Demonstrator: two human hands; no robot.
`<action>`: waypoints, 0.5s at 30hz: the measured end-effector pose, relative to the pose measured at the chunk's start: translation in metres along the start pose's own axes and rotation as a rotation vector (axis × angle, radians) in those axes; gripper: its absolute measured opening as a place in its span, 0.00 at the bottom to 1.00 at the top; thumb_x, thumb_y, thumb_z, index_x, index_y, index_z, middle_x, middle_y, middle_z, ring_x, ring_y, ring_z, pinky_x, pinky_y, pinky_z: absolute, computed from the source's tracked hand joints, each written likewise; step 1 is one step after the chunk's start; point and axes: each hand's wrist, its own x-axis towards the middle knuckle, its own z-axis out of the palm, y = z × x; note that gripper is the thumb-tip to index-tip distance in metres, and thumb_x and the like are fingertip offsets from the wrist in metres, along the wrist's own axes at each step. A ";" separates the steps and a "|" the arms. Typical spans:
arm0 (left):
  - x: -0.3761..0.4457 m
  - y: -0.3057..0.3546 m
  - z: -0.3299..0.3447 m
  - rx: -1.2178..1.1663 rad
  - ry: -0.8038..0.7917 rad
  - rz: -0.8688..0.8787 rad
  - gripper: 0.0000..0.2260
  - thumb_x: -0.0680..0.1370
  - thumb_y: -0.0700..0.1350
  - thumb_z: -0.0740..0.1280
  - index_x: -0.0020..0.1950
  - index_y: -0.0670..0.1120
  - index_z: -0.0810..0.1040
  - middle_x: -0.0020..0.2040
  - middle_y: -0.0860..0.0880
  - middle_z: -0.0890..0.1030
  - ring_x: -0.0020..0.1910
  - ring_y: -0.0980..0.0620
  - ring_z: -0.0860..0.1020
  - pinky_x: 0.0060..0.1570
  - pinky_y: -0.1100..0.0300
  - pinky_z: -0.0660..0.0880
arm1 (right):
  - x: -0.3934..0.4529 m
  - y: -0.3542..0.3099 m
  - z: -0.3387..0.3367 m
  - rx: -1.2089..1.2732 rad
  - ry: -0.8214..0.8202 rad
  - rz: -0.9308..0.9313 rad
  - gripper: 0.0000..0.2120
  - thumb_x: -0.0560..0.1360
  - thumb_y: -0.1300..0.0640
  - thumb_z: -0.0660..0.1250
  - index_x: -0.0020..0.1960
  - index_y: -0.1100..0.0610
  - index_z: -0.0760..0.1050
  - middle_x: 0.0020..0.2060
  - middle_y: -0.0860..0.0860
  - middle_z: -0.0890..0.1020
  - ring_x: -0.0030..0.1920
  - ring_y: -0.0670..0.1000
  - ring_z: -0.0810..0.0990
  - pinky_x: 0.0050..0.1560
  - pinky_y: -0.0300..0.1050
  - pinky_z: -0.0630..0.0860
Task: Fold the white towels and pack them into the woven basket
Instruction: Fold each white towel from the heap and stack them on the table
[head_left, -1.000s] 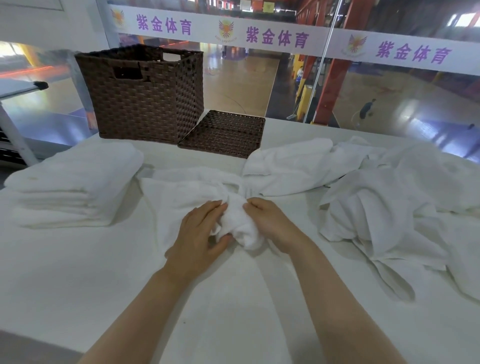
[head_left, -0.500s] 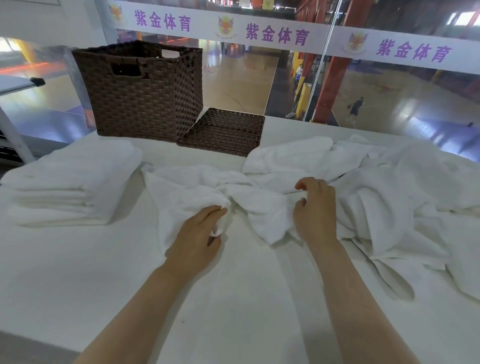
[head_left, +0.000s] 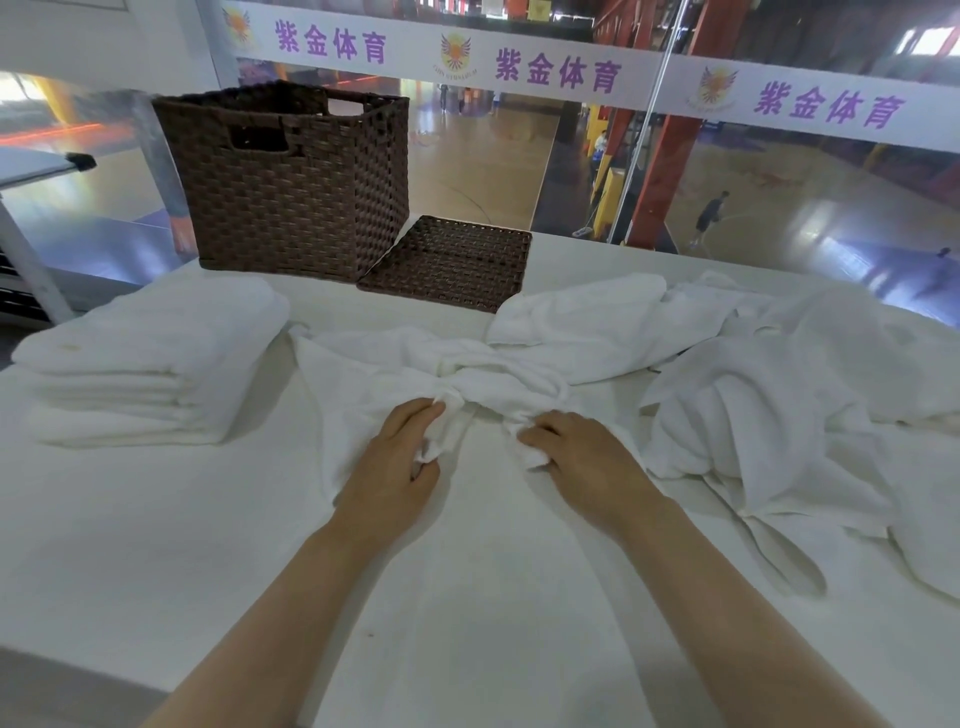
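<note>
Now left hand (head_left: 395, 462) and right hand (head_left: 582, 457) each pinch, seemingly, the bunched white towel (head_left: 467, 379) near the woven basket (head_left: 291, 197)

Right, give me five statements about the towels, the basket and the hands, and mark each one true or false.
1. Both hands grip the bunched towel in the middle of the table. True: the left hand and the right hand each pinch its cloth.
2. The stack of folded towels sits inside the woven basket. False: it lies on the table, in front of the basket.
3. The basket lid lies flat beside the basket, on its right. True.
4. The pile of unfolded towels lies to the left of the hands. False: it lies to their right.
5. The basket lies tipped on its side. False: it stands upright.
</note>
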 end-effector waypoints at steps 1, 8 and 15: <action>0.000 0.001 -0.001 -0.024 0.012 -0.008 0.26 0.76 0.33 0.64 0.73 0.48 0.69 0.70 0.57 0.65 0.63 0.64 0.67 0.54 0.65 0.73 | 0.004 0.001 -0.006 0.043 0.002 0.032 0.11 0.76 0.62 0.63 0.55 0.58 0.81 0.51 0.52 0.81 0.46 0.47 0.76 0.44 0.45 0.71; 0.001 -0.001 -0.003 -0.077 0.138 -0.018 0.24 0.76 0.34 0.64 0.72 0.44 0.69 0.68 0.58 0.66 0.65 0.77 0.59 0.60 0.80 0.58 | 0.022 0.009 -0.079 1.082 0.424 0.624 0.11 0.77 0.65 0.60 0.43 0.57 0.80 0.39 0.46 0.84 0.38 0.41 0.80 0.40 0.34 0.75; 0.001 0.002 -0.003 -0.085 0.115 -0.011 0.24 0.77 0.30 0.63 0.72 0.44 0.69 0.69 0.53 0.66 0.62 0.80 0.60 0.51 0.83 0.61 | -0.003 0.042 -0.055 0.423 0.249 0.736 0.10 0.78 0.60 0.62 0.59 0.55 0.71 0.48 0.50 0.77 0.46 0.52 0.76 0.40 0.42 0.69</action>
